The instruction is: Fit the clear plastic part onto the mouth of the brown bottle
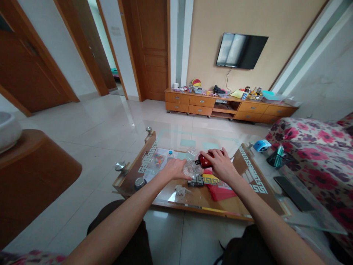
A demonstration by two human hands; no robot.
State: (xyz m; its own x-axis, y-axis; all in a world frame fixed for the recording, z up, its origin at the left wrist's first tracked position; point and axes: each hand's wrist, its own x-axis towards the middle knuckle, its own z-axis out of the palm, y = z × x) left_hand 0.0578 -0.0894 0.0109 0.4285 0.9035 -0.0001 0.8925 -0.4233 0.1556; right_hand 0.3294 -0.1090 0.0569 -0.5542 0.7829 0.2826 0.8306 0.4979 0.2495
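Observation:
Over the glass-topped coffee table, my left hand (pixel 176 169) is wrapped round a clear transparent container (pixel 192 169). My right hand (pixel 220 162) grips a dark red-brown bottle (pixel 205 161), tilted on its side with its black neck pointing left at the container's upper edge. Whether any liquid runs out is too small to tell. Beneath my hands lie a red and yellow packet (pixel 220 192), a crumpled clear plastic piece (pixel 182 190) and a dark flat object (pixel 196 182). A small bottle with a blue cap (pixel 170 154) stands beyond my left hand.
A round dark-sided lidded jar (pixel 140 183) is at the table's left. On the right are a blue and white pack (pixel 261 145), a black mesh holder (pixel 278 159) and a dark phone-like slab (pixel 292 193). A flowered sofa (pixel 325 158) stands beyond them.

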